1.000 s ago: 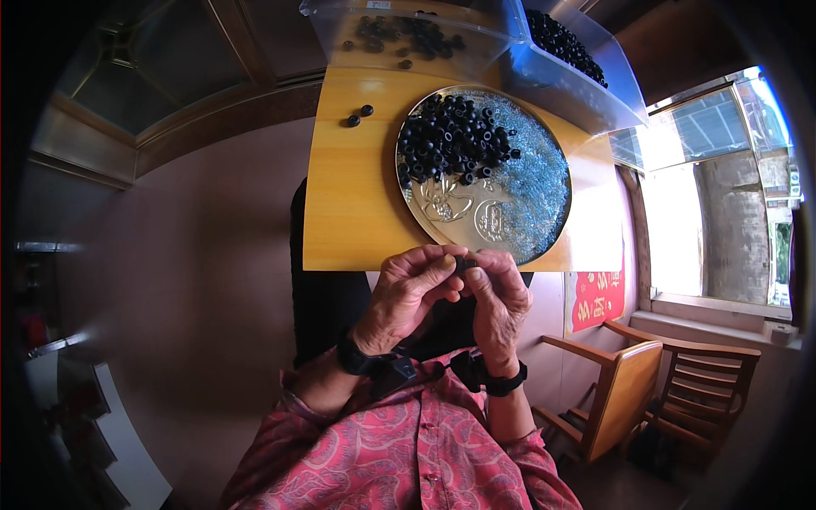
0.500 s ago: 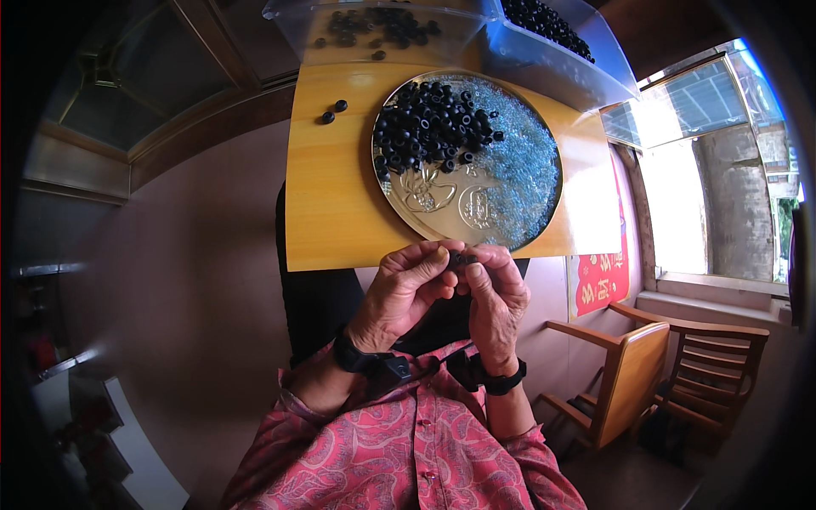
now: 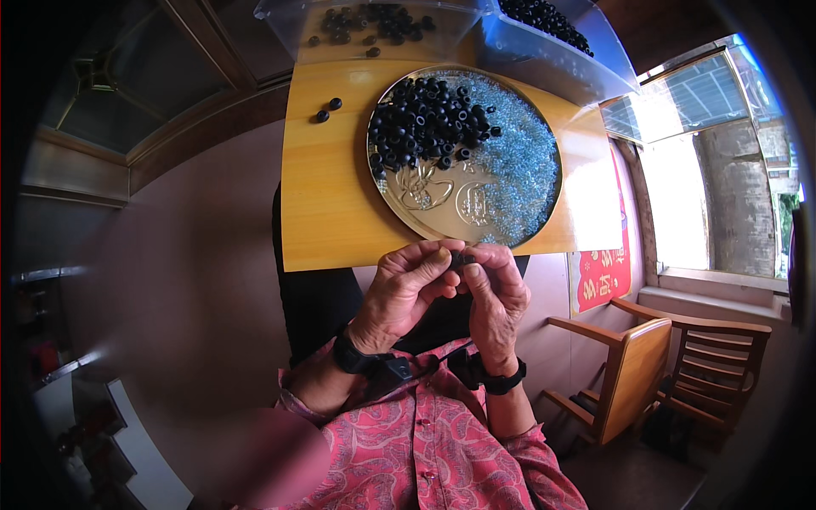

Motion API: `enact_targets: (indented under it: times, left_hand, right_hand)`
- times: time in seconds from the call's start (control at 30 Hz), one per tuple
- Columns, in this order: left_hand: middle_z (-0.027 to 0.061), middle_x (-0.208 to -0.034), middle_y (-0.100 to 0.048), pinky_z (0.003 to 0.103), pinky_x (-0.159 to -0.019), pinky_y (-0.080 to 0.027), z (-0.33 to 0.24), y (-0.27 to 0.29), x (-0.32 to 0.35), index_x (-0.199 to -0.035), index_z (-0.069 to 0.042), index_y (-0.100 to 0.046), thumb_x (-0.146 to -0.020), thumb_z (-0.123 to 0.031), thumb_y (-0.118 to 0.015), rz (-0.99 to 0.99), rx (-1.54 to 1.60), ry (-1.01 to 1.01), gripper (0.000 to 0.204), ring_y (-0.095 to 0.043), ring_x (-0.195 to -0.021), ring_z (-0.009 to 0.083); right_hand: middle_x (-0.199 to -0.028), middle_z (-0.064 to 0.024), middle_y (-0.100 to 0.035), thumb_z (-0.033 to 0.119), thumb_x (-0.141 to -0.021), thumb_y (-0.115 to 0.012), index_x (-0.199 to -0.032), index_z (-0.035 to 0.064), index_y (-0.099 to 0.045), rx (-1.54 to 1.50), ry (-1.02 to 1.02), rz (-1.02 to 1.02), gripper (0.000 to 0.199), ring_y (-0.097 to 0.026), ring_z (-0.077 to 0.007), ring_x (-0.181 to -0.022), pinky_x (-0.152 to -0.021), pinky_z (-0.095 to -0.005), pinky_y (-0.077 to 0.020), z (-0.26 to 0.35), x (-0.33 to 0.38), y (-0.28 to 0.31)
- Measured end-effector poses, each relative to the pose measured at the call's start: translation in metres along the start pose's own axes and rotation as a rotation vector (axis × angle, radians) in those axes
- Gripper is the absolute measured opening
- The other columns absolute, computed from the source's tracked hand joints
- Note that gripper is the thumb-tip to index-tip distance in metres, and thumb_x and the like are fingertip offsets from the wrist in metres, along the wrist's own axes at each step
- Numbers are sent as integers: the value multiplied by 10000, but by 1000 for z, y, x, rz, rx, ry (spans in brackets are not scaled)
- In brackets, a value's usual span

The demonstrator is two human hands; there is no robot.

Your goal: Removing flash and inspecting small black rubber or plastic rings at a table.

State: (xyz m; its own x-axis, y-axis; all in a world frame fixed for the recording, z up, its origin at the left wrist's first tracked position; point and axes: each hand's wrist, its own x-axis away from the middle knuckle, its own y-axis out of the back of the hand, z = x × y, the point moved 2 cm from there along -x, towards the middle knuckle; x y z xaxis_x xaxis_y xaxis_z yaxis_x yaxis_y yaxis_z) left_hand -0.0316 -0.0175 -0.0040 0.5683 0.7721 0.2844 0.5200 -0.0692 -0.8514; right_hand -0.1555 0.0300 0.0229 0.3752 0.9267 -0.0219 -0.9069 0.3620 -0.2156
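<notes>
My left hand (image 3: 406, 289) and my right hand (image 3: 497, 293) meet just below the near edge of the yellow wooden table (image 3: 331, 195). Between the fingertips of both sits a small black ring-shaped part (image 3: 463, 257), mostly hidden by the fingers. Beyond the hands lies a round metal tray (image 3: 433, 204). It carries a heap of black rings (image 3: 429, 123) on its far left and a spread of small pale blue beads (image 3: 518, 166) on its right.
Two loose black rings (image 3: 328, 110) lie on the table's far left. Two clear plastic bins stand at the far edge: one (image 3: 374, 21) with several black rings, one (image 3: 552, 42) full of them. Wooden chairs (image 3: 646, 374) stand at the lower right, below a window.
The hands stay together at the table's near edge, fingers shifting slightly on the small black part. The view has tilted, so table and tray sit lower in the picture.
</notes>
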Motion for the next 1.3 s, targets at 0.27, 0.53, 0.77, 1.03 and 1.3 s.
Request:
enact_targets:
  times: [0.27,0.53,0.77,1.03,1.3]
  left_hand:
    - [58,-861,-680,231,-664,-559,0,-3,3,-1188,-12,-647,-969,-126,-600,-30,-76,-45,251,-646,-720,108]
    - [59,-918,-692,244,-654,-577,-3,-3,6,-1130,-10,-660,-934,-103,-651,-15,-120,-81,218,-670,-750,109]
    - [63,-886,-688,232,-634,-576,-2,-2,8,-1080,-4,-662,-910,-79,-679,-30,-118,-117,187,-672,-733,113]
    - [66,-889,-703,230,-634,-584,-8,-1,11,-1066,10,-686,-910,-75,-678,-103,-344,-130,178,-684,-734,118]
    - [78,-875,-713,214,-651,-565,-17,-3,22,-1057,38,-688,-905,-101,-697,-158,-586,-142,206,-678,-751,101]
  right_hand:
    - [-1059,-81,-548,-53,-918,-601,-1066,-17,-615,219,187,18,153,-580,-117,-867,-715,-216,-527,5,-1,-3]
    - [-999,-123,-574,-100,-859,-613,-1041,-15,-598,501,333,32,201,-599,-173,-838,-689,-257,-517,12,-1,-5]
    - [-966,-138,-589,-115,-815,-623,-1030,-3,-580,660,422,46,246,-613,-225,-820,-688,-299,-513,19,1,-8]
    - [-939,-156,-593,-102,-809,-626,-1010,2,-573,747,424,101,232,-628,-290,-806,-682,-345,-518,18,1,-7]
    - [-940,-163,-543,-104,-735,-629,-1037,3,-547,891,473,244,330,-601,-354,-778,-643,-417,-518,23,2,-16]
